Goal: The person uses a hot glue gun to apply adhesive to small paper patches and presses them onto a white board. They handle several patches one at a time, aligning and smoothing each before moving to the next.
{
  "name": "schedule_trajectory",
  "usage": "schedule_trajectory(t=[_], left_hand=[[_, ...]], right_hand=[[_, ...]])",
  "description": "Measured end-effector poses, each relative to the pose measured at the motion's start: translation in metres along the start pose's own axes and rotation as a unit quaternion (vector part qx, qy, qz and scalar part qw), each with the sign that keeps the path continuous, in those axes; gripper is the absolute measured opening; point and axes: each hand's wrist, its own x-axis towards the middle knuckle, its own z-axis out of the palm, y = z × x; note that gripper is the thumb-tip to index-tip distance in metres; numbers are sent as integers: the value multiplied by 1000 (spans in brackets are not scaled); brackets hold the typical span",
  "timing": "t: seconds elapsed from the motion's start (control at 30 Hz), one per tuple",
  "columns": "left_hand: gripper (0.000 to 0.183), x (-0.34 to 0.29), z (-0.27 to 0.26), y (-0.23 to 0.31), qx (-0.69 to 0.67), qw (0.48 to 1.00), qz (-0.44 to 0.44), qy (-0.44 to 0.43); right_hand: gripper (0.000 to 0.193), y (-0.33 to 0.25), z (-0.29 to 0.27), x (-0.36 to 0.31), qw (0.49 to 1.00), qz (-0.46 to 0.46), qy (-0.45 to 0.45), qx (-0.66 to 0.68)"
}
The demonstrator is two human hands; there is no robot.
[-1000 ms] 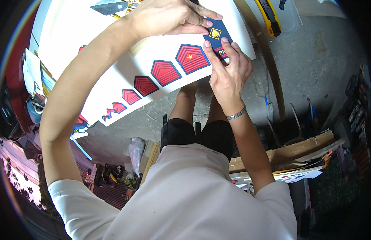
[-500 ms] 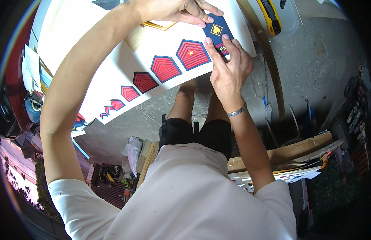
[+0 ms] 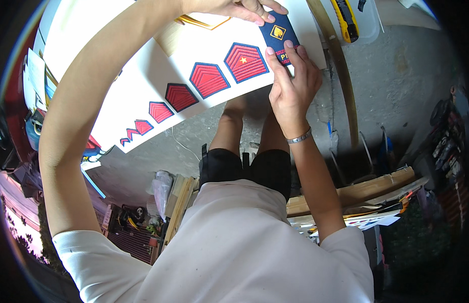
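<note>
"On the white sheet point(image 3: 204, 45), where did the navy patch point(image 3: 279, 41) lie?"

"Between the two hands, just right of the red star patch point(image 3: 252, 68). Its long axis ran near to far, with the far end tipped left."

"Which hand was nearer?"

"Neither; both touched it, the left hand point(image 3: 229, 9) at the far end, the right hand point(image 3: 297, 78) at the near end."

"How open were they?"

"Right thumb and fingers stood slightly spread across it; the left's were loosely extended. I couldn't tell whether either gripped or only pressed."
</note>
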Motion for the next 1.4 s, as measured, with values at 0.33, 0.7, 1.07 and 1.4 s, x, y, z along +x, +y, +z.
schedule_trajectory(t=[0.33,0.7,1.07,1.4], left_hand=[[28,-2,1,-2,13,1000,2,-1],[28,-3,5,-8,20,1000,13,-5],[34,2,-5,2,22,1000,13,-17],[28,-36,-25,42,57,964,-177,189]], right_hand=[[28,10,-7,-9,1000,-9,-25,17],[34,20,-12,-16,997,-46,-64,1],[38,23,-10,-20,995,-50,-82,7],[48,41,-42,-65,997,49,-10,53]])
